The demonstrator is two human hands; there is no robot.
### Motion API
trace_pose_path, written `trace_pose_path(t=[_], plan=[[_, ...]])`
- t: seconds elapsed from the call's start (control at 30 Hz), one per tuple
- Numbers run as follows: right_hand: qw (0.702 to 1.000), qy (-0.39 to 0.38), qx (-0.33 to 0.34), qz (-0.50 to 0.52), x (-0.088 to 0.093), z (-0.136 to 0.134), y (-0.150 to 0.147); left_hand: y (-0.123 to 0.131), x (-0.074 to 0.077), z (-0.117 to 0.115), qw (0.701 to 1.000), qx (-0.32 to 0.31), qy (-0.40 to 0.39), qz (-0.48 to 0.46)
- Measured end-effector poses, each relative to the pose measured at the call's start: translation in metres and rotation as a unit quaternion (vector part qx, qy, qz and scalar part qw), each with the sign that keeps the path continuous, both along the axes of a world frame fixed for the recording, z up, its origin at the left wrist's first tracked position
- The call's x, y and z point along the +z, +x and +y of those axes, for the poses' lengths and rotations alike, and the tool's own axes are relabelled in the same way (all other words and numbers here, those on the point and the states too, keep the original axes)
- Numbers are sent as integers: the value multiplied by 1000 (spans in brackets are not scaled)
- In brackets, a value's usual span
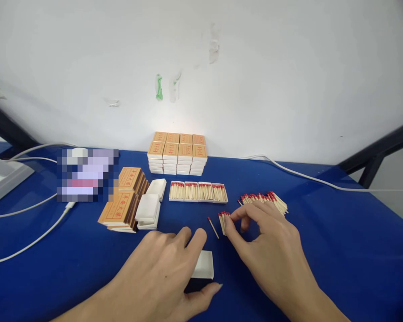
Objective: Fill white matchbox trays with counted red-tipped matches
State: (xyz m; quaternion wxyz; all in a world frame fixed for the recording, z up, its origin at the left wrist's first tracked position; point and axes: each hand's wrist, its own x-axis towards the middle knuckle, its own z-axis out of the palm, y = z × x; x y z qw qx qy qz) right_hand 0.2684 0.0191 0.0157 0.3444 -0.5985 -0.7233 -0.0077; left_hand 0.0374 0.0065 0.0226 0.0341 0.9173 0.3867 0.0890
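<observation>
My right hand (265,237) has thumb and forefinger pinched on a small bunch of red-tipped matches (222,223) just above the blue table. One loose match (213,227) lies left of the bunch. Behind my right hand is a larger heap of matches (280,202), partly hidden by the knuckles. My left hand (168,268) reaches over an empty white matchbox tray (204,264), its thumb and forefinger apart. The left part of that tray is hidden under the forefinger; whether the hand touches it I cannot tell. Further back, a row of several trays filled with matches (198,192) stands side by side.
Several closed matchboxes (177,154) are stacked against the wall. Orange matchbox sleeves (119,208) stand left, beside stacked white trays (148,208). A blurred-out device (87,174) lies far left with white cables (36,246). Another cable (295,172) runs along the right back.
</observation>
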Motion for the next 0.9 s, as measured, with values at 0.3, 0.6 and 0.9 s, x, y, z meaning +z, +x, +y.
trace_pose_path(t=[0.3, 0.6, 0.9], plan=[[996, -40, 66, -50, -6, -8, -10, 0, 0, 2, 1000, -3, 1, -21], [989, -40, 90, -108, -4, -14, -8, 1, -1, 1, 1000, -2, 11, -19], [994, -71, 83, -10, 6, -10, 2, -1, -1, 0, 1000, -3, 9, -21]])
